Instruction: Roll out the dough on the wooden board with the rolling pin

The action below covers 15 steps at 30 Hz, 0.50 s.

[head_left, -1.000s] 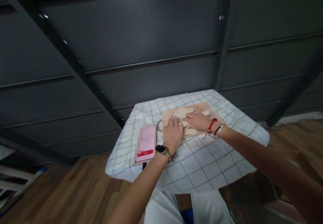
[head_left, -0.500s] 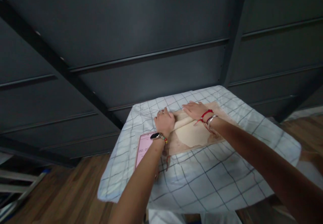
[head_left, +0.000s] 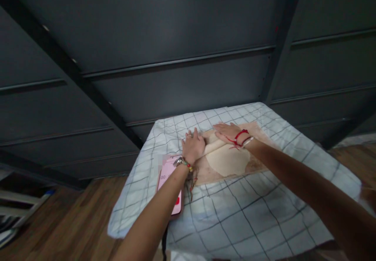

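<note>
A pale wooden rolling pin [head_left: 214, 145] lies slantwise across a flat, cream sheet of dough [head_left: 227, 162]. The dough rests on a thin brown board or mat [head_left: 205, 178]. My left hand [head_left: 193, 146] presses palm down at the pin's left end, its fingers stretched forward and slightly apart. On the pin's right part lies my right hand [head_left: 227, 131], flat with fingers extended. Both hands cover the ends of the pin. A bracelet with dangling strings hangs at my left wrist, and a red one circles my right.
A phone [head_left: 169, 174] with a pink screen lies beside my left forearm, partly hidden by it. The table has a white checked cloth [head_left: 235, 214]. Behind it rises a dark panelled metal wall [head_left: 176, 88]. A white slatted frame [head_left: 20, 204] stands on the wooden floor at left.
My left hand's fingers have straightened from a more curled shape. Both hands and the pin stay over nearly the same part of the dough. The view has shifted slightly.
</note>
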Each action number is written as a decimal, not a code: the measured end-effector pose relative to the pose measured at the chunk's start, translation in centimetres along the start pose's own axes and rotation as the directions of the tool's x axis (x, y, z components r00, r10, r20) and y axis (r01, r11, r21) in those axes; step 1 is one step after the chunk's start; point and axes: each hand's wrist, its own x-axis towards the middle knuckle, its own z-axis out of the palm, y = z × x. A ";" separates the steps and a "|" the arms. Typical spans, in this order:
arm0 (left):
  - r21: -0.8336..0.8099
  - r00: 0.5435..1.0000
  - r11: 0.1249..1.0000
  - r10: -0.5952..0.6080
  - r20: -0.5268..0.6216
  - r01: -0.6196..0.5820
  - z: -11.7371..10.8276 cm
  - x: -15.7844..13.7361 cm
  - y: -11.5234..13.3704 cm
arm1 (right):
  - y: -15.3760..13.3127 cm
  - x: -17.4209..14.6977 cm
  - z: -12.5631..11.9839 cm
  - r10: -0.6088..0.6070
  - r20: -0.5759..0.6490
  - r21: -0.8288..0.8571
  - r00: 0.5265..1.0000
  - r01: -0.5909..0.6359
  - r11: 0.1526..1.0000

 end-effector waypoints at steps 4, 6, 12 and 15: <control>0.023 0.996 0.999 0.035 -0.080 -0.033 0.3 -0.5 0.4 | 0.1 -0.8 0.1 -0.083 -0.018 -0.004 0.996 0.083 0.997; 0.019 0.994 0.999 -0.033 -0.100 0.035 0.1 0.8 0.1 | 0.1 0.7 -0.3 -0.025 -0.023 0.008 0.999 0.025 1.000; 0.004 0.989 0.994 -0.105 -0.100 0.106 -0.3 1.7 0.0 | -0.2 2.8 -0.2 0.007 -0.033 0.028 0.999 -0.006 1.000; 0.025 0.990 0.999 0.024 -0.140 -0.021 0.0 0.0 0.9 | 0.0 0.9 0.6 -0.021 -0.020 0.027 1.000 0.021 0.999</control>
